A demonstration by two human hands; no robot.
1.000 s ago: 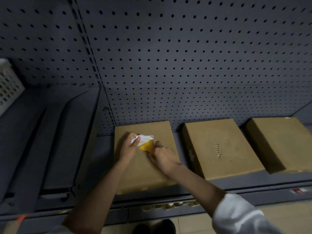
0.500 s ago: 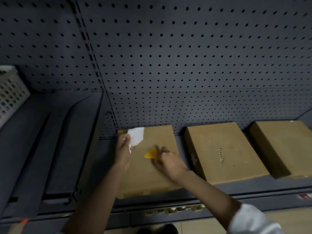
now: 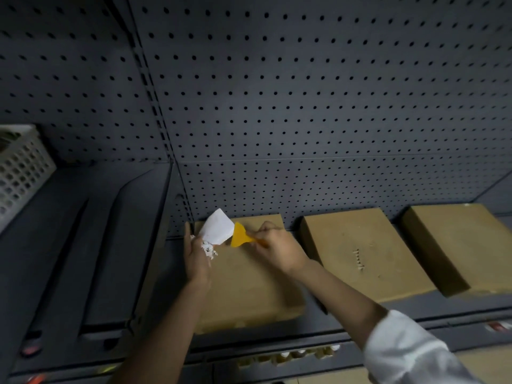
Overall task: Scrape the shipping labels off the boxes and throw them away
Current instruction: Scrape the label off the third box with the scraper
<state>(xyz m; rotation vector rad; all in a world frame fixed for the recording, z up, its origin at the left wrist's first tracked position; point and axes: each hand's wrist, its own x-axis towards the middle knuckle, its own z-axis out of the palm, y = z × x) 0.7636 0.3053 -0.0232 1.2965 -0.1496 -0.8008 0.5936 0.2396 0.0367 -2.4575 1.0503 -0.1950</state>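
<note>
Three flat cardboard boxes lie on a low dark shelf: a left box [image 3: 249, 286], a middle box [image 3: 357, 253] with a scraped mark on top, and a right box [image 3: 460, 242]. My left hand [image 3: 195, 259] holds a peeled white shipping label [image 3: 217, 227] with crumpled scraps, lifted above the left box's far left corner. My right hand [image 3: 277, 249] grips a yellow plastic scraper [image 3: 239, 235], its blade touching the label's right edge above the box.
A grey pegboard wall [image 3: 304, 106] rises behind the shelf. A white lattice basket [image 3: 19, 173] sits at the far left on the neighbouring shelf section. The shelf's front rail [image 3: 277, 353] runs along the bottom, with floor below.
The label has come off the left box and risen in my left hand. The scraper has moved up and left to meet it. The view has shifted slightly.
</note>
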